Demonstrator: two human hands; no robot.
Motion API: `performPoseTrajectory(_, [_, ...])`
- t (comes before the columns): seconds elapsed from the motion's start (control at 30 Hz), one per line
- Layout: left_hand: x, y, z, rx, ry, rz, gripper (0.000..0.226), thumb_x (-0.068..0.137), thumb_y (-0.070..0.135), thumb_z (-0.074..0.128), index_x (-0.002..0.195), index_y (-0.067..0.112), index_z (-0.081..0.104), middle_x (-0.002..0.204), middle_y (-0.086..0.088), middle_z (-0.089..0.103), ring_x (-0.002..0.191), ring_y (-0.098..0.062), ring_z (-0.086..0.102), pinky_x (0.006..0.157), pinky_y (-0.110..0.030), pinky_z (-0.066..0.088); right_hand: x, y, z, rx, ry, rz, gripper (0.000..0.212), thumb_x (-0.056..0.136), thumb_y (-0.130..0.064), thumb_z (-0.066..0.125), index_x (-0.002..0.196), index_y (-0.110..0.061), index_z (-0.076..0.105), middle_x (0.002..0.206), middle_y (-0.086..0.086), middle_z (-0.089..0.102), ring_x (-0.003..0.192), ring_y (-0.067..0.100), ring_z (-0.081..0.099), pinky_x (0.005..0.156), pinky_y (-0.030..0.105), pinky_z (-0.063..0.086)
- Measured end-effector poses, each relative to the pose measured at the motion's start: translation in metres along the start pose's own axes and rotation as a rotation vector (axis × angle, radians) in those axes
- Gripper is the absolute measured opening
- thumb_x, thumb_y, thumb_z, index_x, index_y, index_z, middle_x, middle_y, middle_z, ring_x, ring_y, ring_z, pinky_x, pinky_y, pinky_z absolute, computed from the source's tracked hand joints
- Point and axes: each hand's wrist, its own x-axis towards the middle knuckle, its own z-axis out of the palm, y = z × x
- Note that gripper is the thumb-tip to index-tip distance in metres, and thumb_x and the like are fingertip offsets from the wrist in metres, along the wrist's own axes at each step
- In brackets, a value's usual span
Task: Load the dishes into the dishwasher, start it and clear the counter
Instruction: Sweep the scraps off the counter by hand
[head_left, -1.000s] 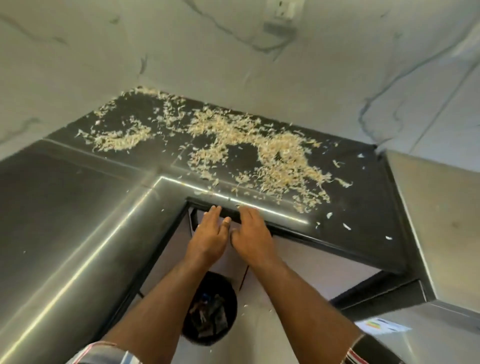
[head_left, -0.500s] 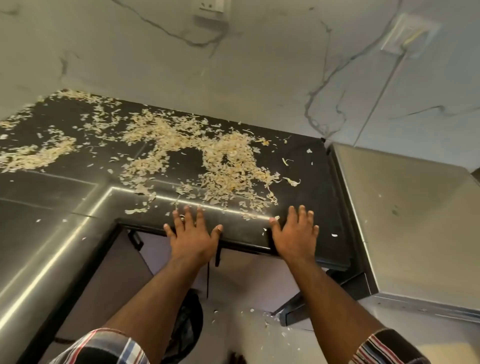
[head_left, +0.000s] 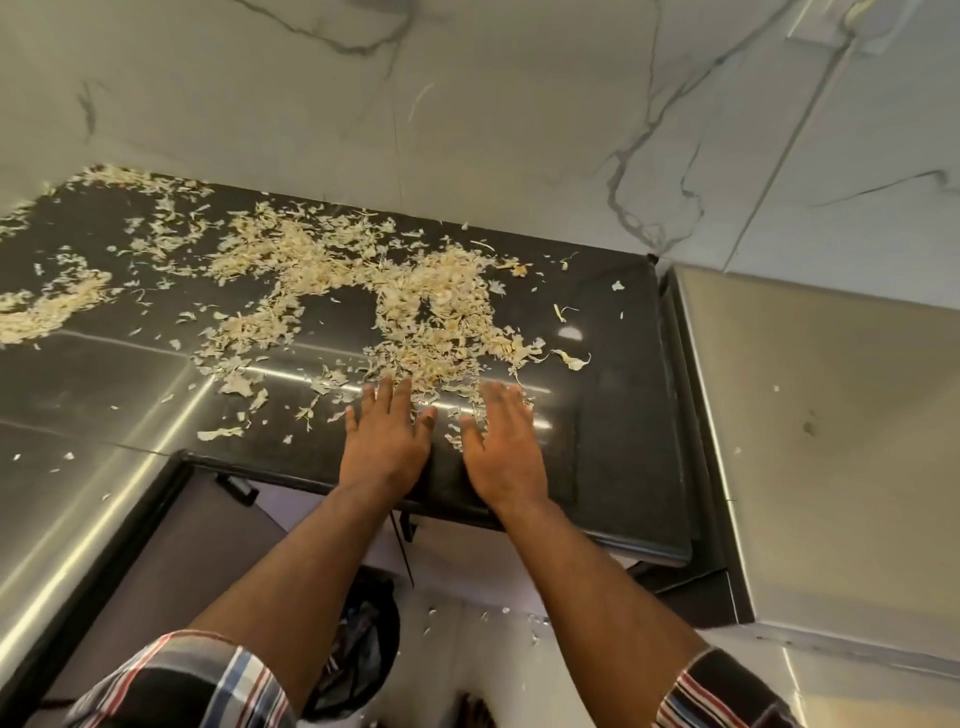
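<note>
A dark glossy counter (head_left: 618, 415) forms an L-shaped corner against a marble wall. Pale peel scraps (head_left: 431, 317) lie scattered over it in a wide heap, thickest near the middle. My left hand (head_left: 384, 441) lies flat on the counter, palm down, fingers spread, its fingertips touching the near edge of the scraps. My right hand (head_left: 501, 447) lies flat beside it, a small gap apart, fingers also reaching into the scraps. Neither hand holds anything.
Below the counter edge stands a black bin (head_left: 358, 649) with rubbish inside, and a few scraps lie on the floor (head_left: 519, 618). A steel appliance top (head_left: 831, 415) adjoins the counter on the right. More scraps (head_left: 47, 306) lie at the far left.
Both hands have moved from the counter's front edge further onto the top and closer together, reaching the scraps. The view has shifted right and nearer.
</note>
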Motion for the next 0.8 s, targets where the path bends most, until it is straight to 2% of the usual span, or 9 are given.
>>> performPoseTrajectory(0.07, [0.005,-0.005,0.0,0.037,0.024,-0.018,0.068,0.103,0.057,0.021,0.16,0.021,0.014,0.169,-0.004,0.006,0.154,-0.026,-0.009,0.122,-0.051,-0.01,0.001,0.016,-0.008,-0.103,0.038,0.027,0.066,0.102,-0.054,0.04,0.157,-0.019,0.029,0.166,0.006,0.023,0.155,0.023,0.006,0.126,0.041,0.005])
performPoseTrajectory(0.13, [0.007,-0.006,0.002,0.052,0.038,-0.028,0.066,0.103,0.056,0.022,0.16,0.021,0.017,0.168,-0.004,0.008,0.154,-0.027,-0.009,0.122,-0.053,-0.011,-0.007,0.031,-0.013,-0.242,-0.017,0.097,0.082,0.096,-0.071,0.033,0.159,-0.02,0.021,0.168,0.009,0.012,0.156,0.027,-0.001,0.126,0.046,0.002])
performPoseTrajectory(0.2, [0.008,-0.006,0.005,0.056,0.046,-0.02,0.066,0.103,0.056,0.022,0.159,0.022,0.018,0.168,-0.004,0.009,0.154,-0.028,-0.009,0.121,-0.054,-0.012,-0.016,0.031,-0.007,-0.37,-0.103,0.052,0.095,0.09,-0.081,0.021,0.161,-0.02,0.009,0.169,0.01,-0.003,0.155,0.029,-0.011,0.125,0.049,-0.003])
performPoseTrajectory(0.3, [0.014,-0.007,0.005,0.077,0.066,0.004,0.065,0.103,0.058,0.02,0.158,0.023,0.019,0.168,-0.004,0.007,0.154,-0.027,-0.01,0.119,-0.055,-0.013,-0.014,0.018,0.011,-0.467,-0.159,-0.036,0.097,0.087,-0.084,0.014,0.161,-0.024,-0.004,0.167,0.009,-0.018,0.153,0.029,-0.021,0.124,0.054,-0.005])
performPoseTrajectory(0.47, [0.033,-0.023,-0.001,0.07,0.058,0.015,0.065,0.103,0.058,0.02,0.158,0.025,0.019,0.169,-0.001,0.003,0.154,-0.025,-0.012,0.122,-0.057,-0.01,0.04,0.003,0.023,-0.461,-0.159,0.062,0.098,0.086,-0.086,0.009,0.16,-0.025,-0.009,0.166,0.009,-0.022,0.151,0.031,-0.026,0.122,0.056,-0.009])
performPoseTrajectory(0.63, [0.049,-0.038,-0.007,0.092,0.051,0.049,0.067,0.103,0.058,0.016,0.16,0.023,0.013,0.169,-0.001,-0.001,0.153,-0.024,-0.015,0.122,-0.056,-0.01,0.087,-0.023,0.042,-0.404,-0.142,0.092,0.087,0.096,-0.075,0.014,0.161,-0.019,-0.004,0.166,0.017,-0.015,0.153,0.035,-0.016,0.124,0.054,-0.005])
performPoseTrajectory(0.8, [0.069,-0.048,-0.018,0.049,0.062,0.065,0.065,0.104,0.055,0.014,0.16,0.022,0.012,0.168,-0.001,0.0,0.153,-0.021,-0.015,0.122,-0.052,-0.012,0.106,-0.058,0.056,0.07,-0.119,-0.063,0.055,0.107,-0.034,0.036,0.159,-0.023,0.024,0.169,0.0,0.009,0.155,0.014,-0.003,0.127,0.045,0.008])
